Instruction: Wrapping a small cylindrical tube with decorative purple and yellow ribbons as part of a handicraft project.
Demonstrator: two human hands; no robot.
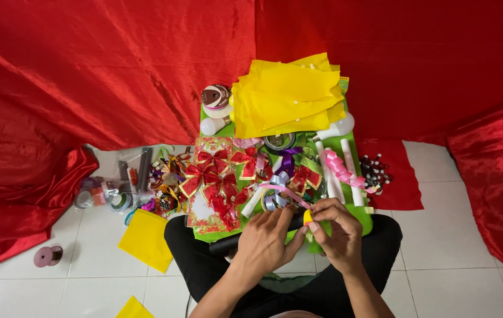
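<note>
Head view, hands: our left hand (266, 238) and right hand (335, 232) meet fingertip to fingertip over the near edge of the green tray (362, 217) on our lap.
Head view, grip: both hands pinch a small yellow piece (307, 218), and a pink ribbon strip (284, 191) runs from the fingers up and left over the tray.
Head view, step: we judge that we are joining or folding the ribbon at the yellow piece, a fine fingertip job in mid-course.
Head view, next move: it calls, we think, for a steady pinch from one hand so the other can shift its hold without letting the strip slip.
Head view, around: red bows (219, 174) crowd the tray's left half; a curled pink ribbon (339, 168) lies over white sticks (328, 171); yellow paper sheets (286, 97) cover the far end.
Head view, floor: a yellow square (145, 238) and a heap of small craft supplies (125, 191) lie to our left.
Head view, in the way: the bows and loose ribbon sit just beside the fingers, leaving little free room.
</note>
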